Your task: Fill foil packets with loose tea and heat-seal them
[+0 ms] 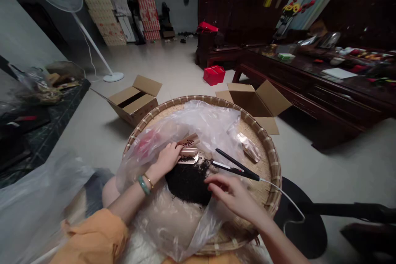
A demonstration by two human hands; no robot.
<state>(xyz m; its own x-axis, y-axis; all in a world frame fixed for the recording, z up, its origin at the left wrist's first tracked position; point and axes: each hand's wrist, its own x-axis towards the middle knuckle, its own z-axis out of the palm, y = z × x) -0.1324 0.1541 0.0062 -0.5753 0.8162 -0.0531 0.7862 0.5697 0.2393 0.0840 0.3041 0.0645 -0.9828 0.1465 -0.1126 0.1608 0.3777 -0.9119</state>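
Left hand [166,159] closes on a slim bronze-and-gold tea packet [188,141] near the middle of the round bamboo tray [272,161]. The packet's long axis slants up and to the right, away from my fingers, and a shinier gold packet [188,159] lies nearly level just below it. Right hand [231,194] hangs open over the tray's near side, its fingers apart and holding nothing, just beside a heap of dark loose tea [187,183]. A black clamp sealer [244,171] lies close by, its two arms pointing up and left toward the packets, and its white cord [284,194] runs down and right over the rim. A clear plastic bag [210,119] bunches across the far half. If I tilt the packet too far, I think tea could spill onto the plastic. A snagged cord could drag the sealer into the heap, and if the sealer is hot, which I cannot tell, it could melt any plastic it touches.
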